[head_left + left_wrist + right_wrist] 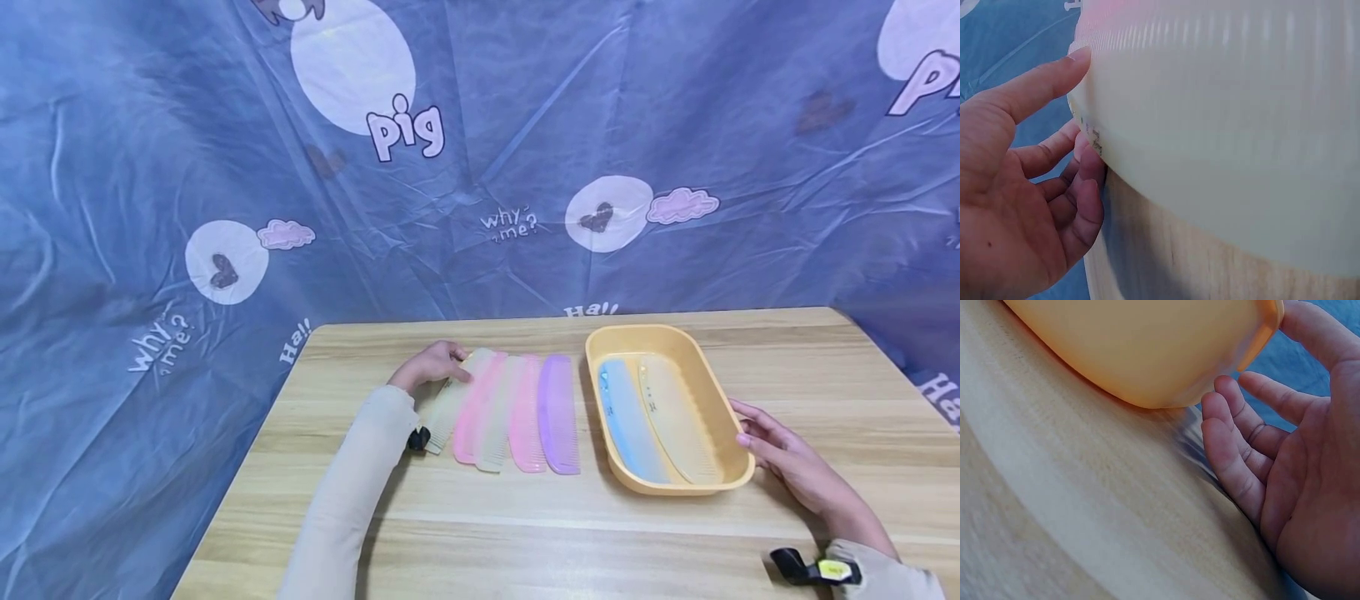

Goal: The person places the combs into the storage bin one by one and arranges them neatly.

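Note:
My left hand (435, 364) pinches the upper end of a pale greenish comb (447, 408), the leftmost in a row. In the left wrist view the thumb lies over this pale comb (1222, 125), with the fingers at its curved edge and underneath. Beside it come a pink comb (472, 417), another pale comb (495, 425), a second pink comb (527, 425) and a purple comb (557, 417). My right hand (787, 462) holds the right rim of a yellow plastic basin (720, 400), thumb on the rim, other fingers outside the wall.
Inside the basin lie a blue comb (630, 417) and a clear yellowish comb (675, 417), side by side. Everything rests on a light wooden table (525, 542). A blue printed cloth (480, 275) hangs behind the table's far edge.

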{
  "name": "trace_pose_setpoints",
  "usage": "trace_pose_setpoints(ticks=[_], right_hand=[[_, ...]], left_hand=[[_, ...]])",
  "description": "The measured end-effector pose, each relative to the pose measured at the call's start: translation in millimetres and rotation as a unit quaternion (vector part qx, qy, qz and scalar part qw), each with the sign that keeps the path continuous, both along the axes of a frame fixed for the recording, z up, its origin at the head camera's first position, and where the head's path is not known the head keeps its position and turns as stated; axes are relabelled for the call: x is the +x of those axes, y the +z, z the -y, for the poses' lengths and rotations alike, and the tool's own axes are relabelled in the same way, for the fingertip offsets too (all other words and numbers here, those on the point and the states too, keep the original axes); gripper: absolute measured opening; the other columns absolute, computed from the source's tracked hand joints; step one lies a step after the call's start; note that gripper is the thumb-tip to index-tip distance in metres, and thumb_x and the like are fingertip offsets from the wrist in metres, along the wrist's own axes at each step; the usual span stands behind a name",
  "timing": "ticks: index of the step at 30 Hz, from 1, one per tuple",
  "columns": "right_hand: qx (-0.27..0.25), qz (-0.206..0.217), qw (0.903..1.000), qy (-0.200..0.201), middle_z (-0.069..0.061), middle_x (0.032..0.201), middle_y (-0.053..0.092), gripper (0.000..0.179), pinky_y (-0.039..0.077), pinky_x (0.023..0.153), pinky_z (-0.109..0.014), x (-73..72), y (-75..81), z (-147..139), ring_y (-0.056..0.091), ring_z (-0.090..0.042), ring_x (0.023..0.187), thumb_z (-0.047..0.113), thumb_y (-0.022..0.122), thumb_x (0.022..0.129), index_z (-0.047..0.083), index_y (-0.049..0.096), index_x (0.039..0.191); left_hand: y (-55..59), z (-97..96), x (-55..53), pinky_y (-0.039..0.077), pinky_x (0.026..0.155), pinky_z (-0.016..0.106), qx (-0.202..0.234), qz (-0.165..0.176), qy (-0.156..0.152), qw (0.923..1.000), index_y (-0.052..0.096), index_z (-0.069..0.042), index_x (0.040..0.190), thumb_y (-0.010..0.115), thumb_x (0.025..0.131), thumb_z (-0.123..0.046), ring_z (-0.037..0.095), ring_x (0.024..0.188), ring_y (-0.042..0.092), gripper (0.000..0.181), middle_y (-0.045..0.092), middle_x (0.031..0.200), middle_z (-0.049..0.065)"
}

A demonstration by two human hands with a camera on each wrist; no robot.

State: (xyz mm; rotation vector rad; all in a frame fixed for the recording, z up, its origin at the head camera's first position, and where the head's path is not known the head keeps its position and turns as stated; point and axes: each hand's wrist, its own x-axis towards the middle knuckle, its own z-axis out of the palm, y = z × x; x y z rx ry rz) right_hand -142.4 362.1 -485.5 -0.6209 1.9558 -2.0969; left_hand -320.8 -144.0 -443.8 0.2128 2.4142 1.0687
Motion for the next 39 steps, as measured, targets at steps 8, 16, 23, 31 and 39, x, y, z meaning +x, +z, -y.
trace_pose_setpoints(ticks=[8,16,23,31,39], right_hand=[[0.011,0.005,0.9999,-0.009,0.007,0.114,0.062,0.056,0.055,0.077,-0.021,0.6,0.4,-0.4,0.063,-0.005,0.099,-0.008,0.03,0.1,0.028,0.04,0.142],[-0.007,0.003,1.0,0.002,0.007,0.117,0.063,0.057,0.055,0.078,-0.021,-0.4,1.2,0.2,0.064,-0.005,0.101,-0.009,0.03,0.099,0.027,0.041,0.142],[-0.014,0.005,0.9998,0.012,0.006,0.115,0.063,0.058,0.055,0.077,-0.021,-1.0,2.7,-1.6,0.064,-0.006,0.099,-0.009,0.029,0.099,0.027,0.04,0.143],[-0.024,0.005,0.9996,0.013,0.005,0.114,0.063,0.058,0.055,0.078,-0.021,-1.7,4.0,-1.5,0.065,-0.006,0.099,-0.01,0.029,0.099,0.026,0.04,0.143],[-0.023,0.009,0.9996,0.014,0.004,0.112,0.063,0.058,0.055,0.077,-0.021,-1.7,5.1,-1.8,0.065,-0.007,0.098,-0.009,0.029,0.099,0.027,0.039,0.144]], left_hand=[[-3.4,1.9,0.6,0.045,0.099,0.039,0.031,0.0,0.001,0.9995,0.054,-0.001,0.129,0.074,0.082,-0.014,0.028,0.119,0.051,0.052,0.053,0.131,0.015],[-6.4,5.1,4.6,0.046,0.101,0.039,0.086,0.012,0.017,0.9961,0.053,-0.002,0.123,0.071,0.082,-0.005,0.033,0.133,0.045,0.045,0.051,0.135,0.017],[-10.3,6.5,6.6,0.052,0.09,0.035,0.135,0.025,0.035,0.9899,0.051,-0.006,0.127,0.068,0.083,-0.004,0.027,0.111,0.061,0.048,0.055,0.132,0.017],[2.9,2.1,8.2,0.057,0.075,0.035,0.194,0.035,0.04,0.9795,0.045,-0.011,0.133,0.064,0.086,-0.005,0.017,0.086,0.068,0.051,0.067,0.116,0.018],[14.3,-19.5,11.4,0.051,0.062,0.026,0.221,0.003,0.06,0.9734,0.047,-0.015,0.131,0.065,0.085,-0.005,0.012,0.07,0.064,0.051,0.07,0.088,0.004]])
